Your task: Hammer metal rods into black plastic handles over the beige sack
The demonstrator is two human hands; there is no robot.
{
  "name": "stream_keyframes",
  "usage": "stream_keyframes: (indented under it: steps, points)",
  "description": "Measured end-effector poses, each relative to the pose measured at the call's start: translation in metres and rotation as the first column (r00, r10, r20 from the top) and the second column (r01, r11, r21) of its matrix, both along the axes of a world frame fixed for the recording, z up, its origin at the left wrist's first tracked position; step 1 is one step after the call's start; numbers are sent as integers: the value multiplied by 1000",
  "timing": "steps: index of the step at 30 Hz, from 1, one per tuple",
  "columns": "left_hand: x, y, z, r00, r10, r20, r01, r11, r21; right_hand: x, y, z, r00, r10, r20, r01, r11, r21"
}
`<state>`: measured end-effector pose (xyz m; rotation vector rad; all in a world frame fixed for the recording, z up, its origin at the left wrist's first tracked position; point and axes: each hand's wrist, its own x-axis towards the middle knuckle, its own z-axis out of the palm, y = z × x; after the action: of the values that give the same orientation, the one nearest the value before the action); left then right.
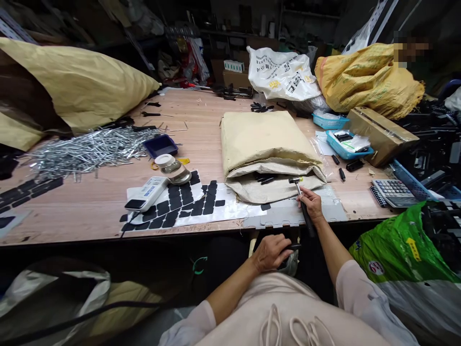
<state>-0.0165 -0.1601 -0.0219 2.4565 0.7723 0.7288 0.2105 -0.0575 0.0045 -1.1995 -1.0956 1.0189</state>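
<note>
My right hand [311, 203] is closed round the black handle of a small hammer [300, 194], whose metal head rests at the front edge of a tan paper sack [264, 139]. Below the table edge, my left hand [271, 252] is closed on a small dark part [291, 248] that I cannot make out. Just left of the hammer lies a white sheet with black square pads [187, 199]. Black parts poke out of the sack's open mouth [264, 179].
The wooden table [90, 206] holds a pile of metal rods [86, 149], a blue tray [160, 145], a white handheld device [147, 193], a glass jar [172, 166], blue baskets [346, 144], a cardboard box [382, 134] and a calculator [394, 191]. A green bag [399, 250] stands at the right.
</note>
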Motion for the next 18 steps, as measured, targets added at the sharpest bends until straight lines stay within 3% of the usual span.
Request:
stream_keyframes:
  steps: [3,5,6,8,10,11,13,15,17,18]
  points:
    - [-9,-8,-23,953,94,-289,-151,972,-181,-1,-1,2,1000,5,3,-5,1000,-5]
    - [-13,-4,-25,878,63,-475,-229,926,-300,-2,-2,4,1000,8,7,-8,1000,-9]
    - [-14,-1,-20,851,-6,-525,-212,911,-354,-3,-3,4,1000,11,5,-11,1000,-12]
    - [-15,8,-4,848,-185,-497,-69,890,-450,-3,-3,5,1000,18,-6,-18,1000,-14]
    - [-12,23,18,891,-296,-344,104,872,-479,-3,-3,4,1000,19,-14,-20,1000,-13]
    - [-10,34,29,923,-286,-259,144,877,-458,-3,-2,4,1000,19,-16,-19,1000,-13]
    - [-4,65,47,983,-127,-136,68,926,-372,-3,-2,2,1000,21,-18,-21,1000,-15]
    - [0,103,58,969,216,-118,-240,937,-252,-4,-1,1,1000,20,-21,-21,1000,-18]
    - [3,141,60,840,521,-149,-539,834,-121,-4,1,0,1000,10,-17,-10,1000,-21]
    - [4,158,59,783,596,-177,-613,787,-65,-4,1,0,1000,4,-16,-5,1000,-21]
